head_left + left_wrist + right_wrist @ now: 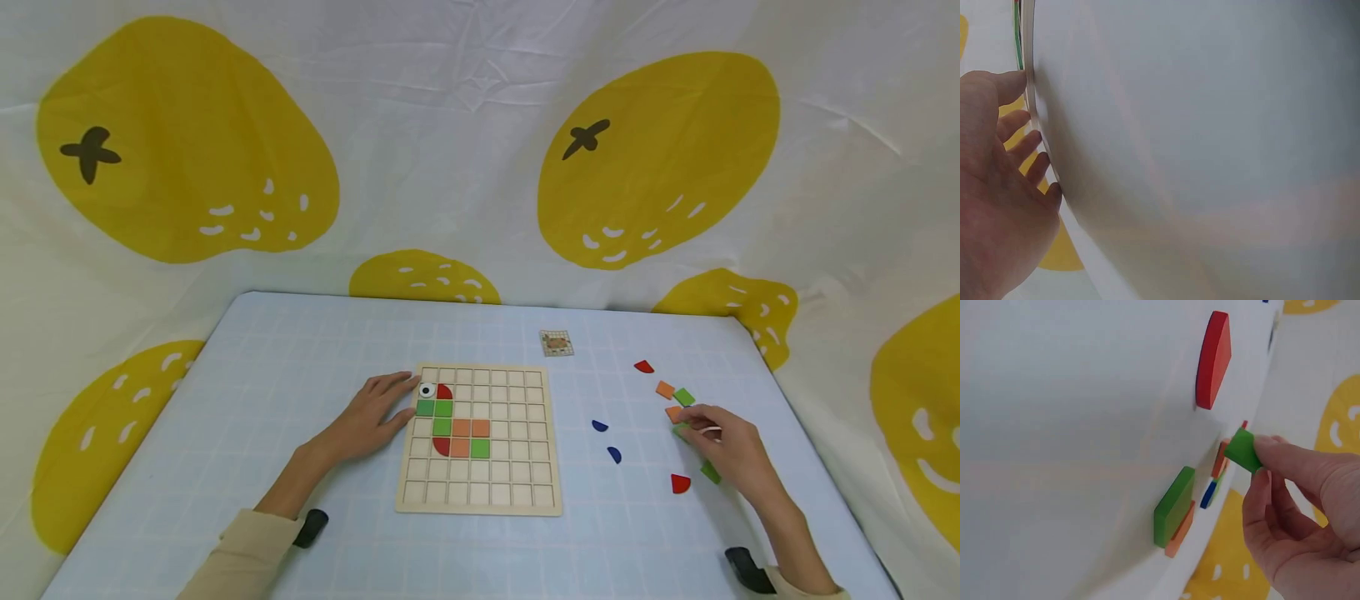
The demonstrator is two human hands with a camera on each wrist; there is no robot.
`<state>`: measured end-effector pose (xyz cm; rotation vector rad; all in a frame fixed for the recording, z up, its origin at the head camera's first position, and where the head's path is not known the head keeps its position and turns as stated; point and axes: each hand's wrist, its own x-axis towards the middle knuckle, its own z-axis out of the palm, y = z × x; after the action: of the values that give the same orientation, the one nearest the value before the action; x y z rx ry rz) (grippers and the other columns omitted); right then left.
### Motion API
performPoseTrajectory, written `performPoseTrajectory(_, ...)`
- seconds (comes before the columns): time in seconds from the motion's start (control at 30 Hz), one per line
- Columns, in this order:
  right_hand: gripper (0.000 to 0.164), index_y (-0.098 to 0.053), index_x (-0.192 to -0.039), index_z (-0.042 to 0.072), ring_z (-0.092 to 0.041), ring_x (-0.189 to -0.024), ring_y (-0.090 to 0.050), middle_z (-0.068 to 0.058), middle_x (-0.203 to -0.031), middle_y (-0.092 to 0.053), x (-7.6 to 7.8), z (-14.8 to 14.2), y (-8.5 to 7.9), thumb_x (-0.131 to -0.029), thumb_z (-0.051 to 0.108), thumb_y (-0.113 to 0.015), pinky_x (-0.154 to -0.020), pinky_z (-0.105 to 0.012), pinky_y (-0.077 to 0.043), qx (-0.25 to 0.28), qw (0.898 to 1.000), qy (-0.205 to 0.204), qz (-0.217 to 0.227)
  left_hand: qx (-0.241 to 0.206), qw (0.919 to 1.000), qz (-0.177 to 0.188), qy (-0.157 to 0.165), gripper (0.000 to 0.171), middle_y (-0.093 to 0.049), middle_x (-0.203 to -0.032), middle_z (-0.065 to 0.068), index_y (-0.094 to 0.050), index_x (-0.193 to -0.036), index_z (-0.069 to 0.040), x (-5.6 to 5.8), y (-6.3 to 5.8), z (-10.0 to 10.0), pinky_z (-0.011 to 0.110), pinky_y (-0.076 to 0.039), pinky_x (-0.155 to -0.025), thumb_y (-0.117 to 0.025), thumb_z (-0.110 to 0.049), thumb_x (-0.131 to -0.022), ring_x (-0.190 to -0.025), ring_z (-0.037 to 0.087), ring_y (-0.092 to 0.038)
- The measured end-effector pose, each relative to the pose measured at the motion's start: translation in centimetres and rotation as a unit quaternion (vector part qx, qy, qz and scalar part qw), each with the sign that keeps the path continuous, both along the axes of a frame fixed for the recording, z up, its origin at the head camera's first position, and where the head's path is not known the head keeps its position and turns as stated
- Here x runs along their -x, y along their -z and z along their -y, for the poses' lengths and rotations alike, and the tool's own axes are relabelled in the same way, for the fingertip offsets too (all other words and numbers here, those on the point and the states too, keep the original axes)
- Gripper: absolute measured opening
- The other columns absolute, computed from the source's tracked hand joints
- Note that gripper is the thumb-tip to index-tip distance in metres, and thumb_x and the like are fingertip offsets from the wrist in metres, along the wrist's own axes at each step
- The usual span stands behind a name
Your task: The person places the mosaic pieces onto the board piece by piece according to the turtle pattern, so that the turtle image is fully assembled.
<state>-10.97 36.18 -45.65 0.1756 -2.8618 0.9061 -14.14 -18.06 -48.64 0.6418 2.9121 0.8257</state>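
Note:
My right hand [729, 446] is at the right of the table, pinching a green square tile [1243, 450] between thumb and fingers, above the loose pieces. Near it lie a red quarter-round tile [680, 484], another green tile [710, 472] and orange tiles [665, 389]. At the left edge of the wooden grid board [517, 493], my left hand [367, 421] rests with fingers spread, fingertips at the rim. In the board's upper left, a white eye tile [427, 391] sits among red, green and orange tiles [480, 428].
Between the board and the loose pieces lie two dark blue half-round tiles [615, 455]. A small picture card [557, 343] lies behind the board's right corner. A white curtain [450, 125] with yellow fruit prints hangs behind the pale checked table [315, 333].

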Motion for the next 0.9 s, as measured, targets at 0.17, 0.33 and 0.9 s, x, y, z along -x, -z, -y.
performPoseTrajectory(0.17,0.023,-0.074,-0.111,0.001,-0.003,-0.085,-0.059,-0.007,-0.098,-0.072,0.4,1.2,-0.2,-0.089,0.003,-0.08,-0.073,-0.004,-0.047,0.013,1.0,-0.007,-0.003,-0.001,1.0,0.003,-0.001,0.058,-0.04,-0.16,0.015,-0.044,-0.157,-0.011,0.0,-0.1,0.0,0.061,-0.033,-0.115,-0.061,-0.029,-0.105,-0.145,0.038,-0.034)
performPoseTrajectory(0.33,0.021,-0.075,-0.109,0.003,-0.016,-0.088,-0.064,-0.006,-0.097,-0.071,0.9,2.5,-0.4,-0.089,0.003,-0.079,-0.075,-0.003,-0.046,0.011,1.0,-0.011,0.003,-0.002,1.0,-0.002,0.001,0.057,-0.04,-0.16,0.016,-0.045,-0.156,-0.01,0.0,0.0,0.0,0.062,-0.033,-0.115,-0.061,-0.029,-0.105,-0.144,0.039,-0.034)
performPoseTrajectory(0.9,0.018,-0.076,-0.11,0.006,-0.02,-0.089,-0.064,-0.003,-0.096,-0.071,2.4,7.2,-0.4,-0.093,0.011,-0.078,-0.075,-0.016,-0.053,0.04,0.998,-0.047,0.026,-0.003,1.0,-0.001,0.002,0.058,-0.04,-0.16,0.015,-0.044,-0.157,-0.011,0.0,0.1,0.0,0.061,-0.033,-0.115,-0.061,-0.03,-0.104,-0.144,0.039,-0.034)
